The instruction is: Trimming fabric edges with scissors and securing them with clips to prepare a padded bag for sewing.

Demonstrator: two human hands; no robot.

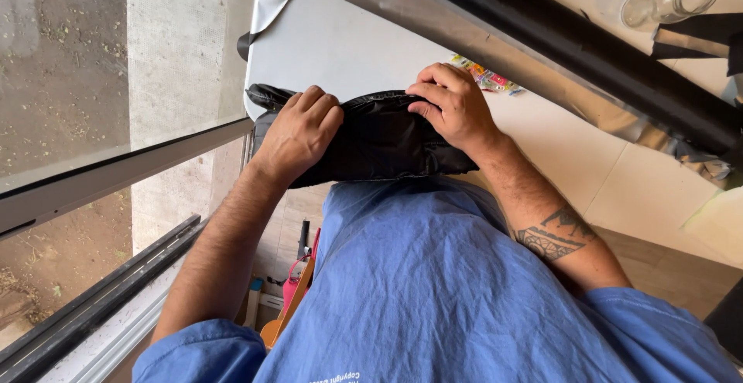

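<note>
Left hand (pixel 298 137): clamped on crumpled black shiny fabric bundle (pixel 379 139)
Right hand (pixel 453 104): fingers curled, gripping its top edge
Beneath: white worktop (pixel 340 50)

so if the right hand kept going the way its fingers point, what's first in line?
The right hand points left along the black fabric it grips, so it would probably meet the left hand first; depth is unclear.

Glossy black bag (pixel 379 139), blue shirt (pixel 433 290), white table (pixel 340 50), multicoloured packet (pixel 487 77), clear glass jar (pixel 672 0).
</note>
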